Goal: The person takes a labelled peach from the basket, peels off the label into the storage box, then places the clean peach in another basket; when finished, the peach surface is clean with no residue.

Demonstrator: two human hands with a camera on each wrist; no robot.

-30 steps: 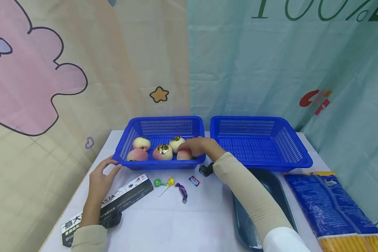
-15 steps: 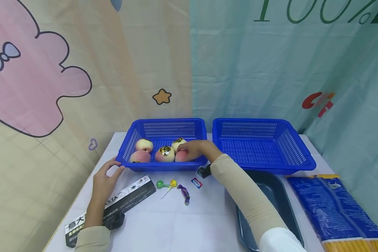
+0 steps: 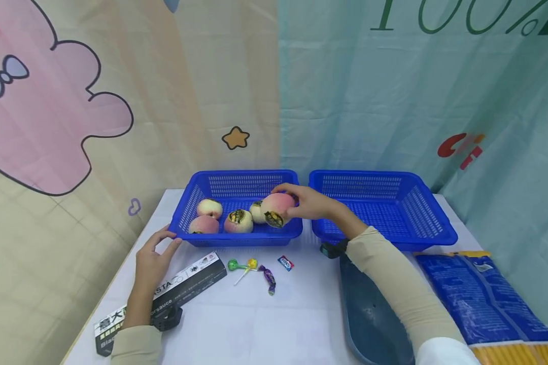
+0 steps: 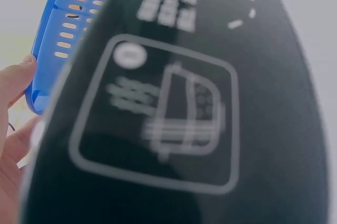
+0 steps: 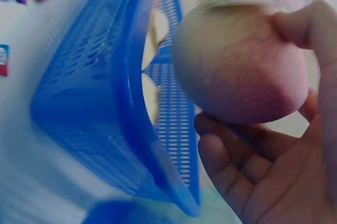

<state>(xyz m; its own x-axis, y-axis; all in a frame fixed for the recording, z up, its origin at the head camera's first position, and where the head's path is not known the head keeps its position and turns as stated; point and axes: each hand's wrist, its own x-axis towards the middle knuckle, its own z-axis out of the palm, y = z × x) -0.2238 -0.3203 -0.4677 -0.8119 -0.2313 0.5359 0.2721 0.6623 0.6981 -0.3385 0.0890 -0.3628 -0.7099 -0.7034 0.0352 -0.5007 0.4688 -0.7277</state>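
My right hand (image 3: 312,200) grips a pink and cream peach (image 3: 277,205) with a dark and gold sticker, raised over the right end of the left blue basket (image 3: 242,242). In the right wrist view the thumb lies on one side of the peach (image 5: 239,61) and the fingers curl under the other. Several more peaches, including a stickered one (image 3: 238,221) and a pink one (image 3: 204,224), lie inside that basket. My left hand (image 3: 151,258) holds the basket's near left corner between thumb and fingers. A dark box (image 4: 174,103) fills most of the left wrist view.
A second blue basket (image 3: 379,203) stands on the right, with a dark tray (image 3: 374,314) in front of it. A blue and yellow pasta bag (image 3: 479,299) lies far right. Lollipops (image 3: 244,266), a purple candy (image 3: 268,280) and a small wrapped candy (image 3: 285,262) lie before the left basket.
My right hand has lifted a peach from the left basket's right side and moved up and slightly right with it. My left hand stays at the basket's corner.
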